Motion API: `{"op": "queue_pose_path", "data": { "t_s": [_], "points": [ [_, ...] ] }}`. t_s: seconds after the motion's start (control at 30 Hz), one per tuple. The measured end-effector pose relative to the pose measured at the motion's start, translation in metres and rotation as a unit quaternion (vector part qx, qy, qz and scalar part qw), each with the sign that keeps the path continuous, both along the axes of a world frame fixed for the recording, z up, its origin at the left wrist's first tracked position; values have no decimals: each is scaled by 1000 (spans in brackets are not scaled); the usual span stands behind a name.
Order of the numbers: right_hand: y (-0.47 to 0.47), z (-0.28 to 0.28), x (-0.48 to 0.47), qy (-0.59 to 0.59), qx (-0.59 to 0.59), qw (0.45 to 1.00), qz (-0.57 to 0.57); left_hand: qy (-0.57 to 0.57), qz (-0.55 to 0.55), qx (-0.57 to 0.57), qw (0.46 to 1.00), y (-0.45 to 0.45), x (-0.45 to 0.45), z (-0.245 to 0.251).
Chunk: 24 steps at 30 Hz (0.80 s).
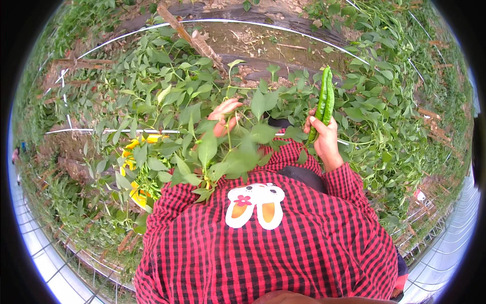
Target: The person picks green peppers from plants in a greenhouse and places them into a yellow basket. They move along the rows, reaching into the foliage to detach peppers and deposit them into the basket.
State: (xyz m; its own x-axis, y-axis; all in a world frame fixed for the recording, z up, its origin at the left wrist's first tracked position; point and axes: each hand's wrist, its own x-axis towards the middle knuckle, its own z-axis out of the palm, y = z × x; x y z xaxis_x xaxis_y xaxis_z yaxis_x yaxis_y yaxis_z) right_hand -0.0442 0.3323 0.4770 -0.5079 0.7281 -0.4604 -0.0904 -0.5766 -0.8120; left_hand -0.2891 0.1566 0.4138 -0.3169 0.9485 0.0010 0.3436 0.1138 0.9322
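Note:
My right hand (324, 138) is closed around long green chili peppers (325, 97), which point away from me above the fist. My left hand (224, 116) is among the leafy pepper plants (207, 146), its fingers spread behind a stem, with nothing seen in it; leaves cover part of the palm and wrist. To the left of my left arm, a yellow-rimmed container (138, 195) holds many green peppers (146, 174), partly hidden by leaves.
A wooden stake (190, 38) leans beyond the plants. White strings (243, 21) run across the rows and beside me at the left (91, 130). Dark plastic mulch (273, 15) lies on the soil. Dense plants stand on both sides.

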Motion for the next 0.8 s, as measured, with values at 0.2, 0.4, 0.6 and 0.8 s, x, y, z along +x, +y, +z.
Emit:
{"op": "queue_pose_path", "data": {
  "t_s": [0.2, 0.4, 0.6, 0.8],
  "points": [
    [-5, 17, -3, 4, 84, 994, 71, -109, -74, -44, 990, -16, 10, -2],
    [40, -14, -15, -74, 38, 993, 84, 97, -40, -34, 994, -79, 20, 23],
    [98, -107, -74, -75, -146, 975, 152, 107, -62, -141, 982, -88, 21, 33],
    [82, -226, -128, -372, -7, 868, 329, 114, -73, -180, 974, -96, 22, 32]
  ]
}}
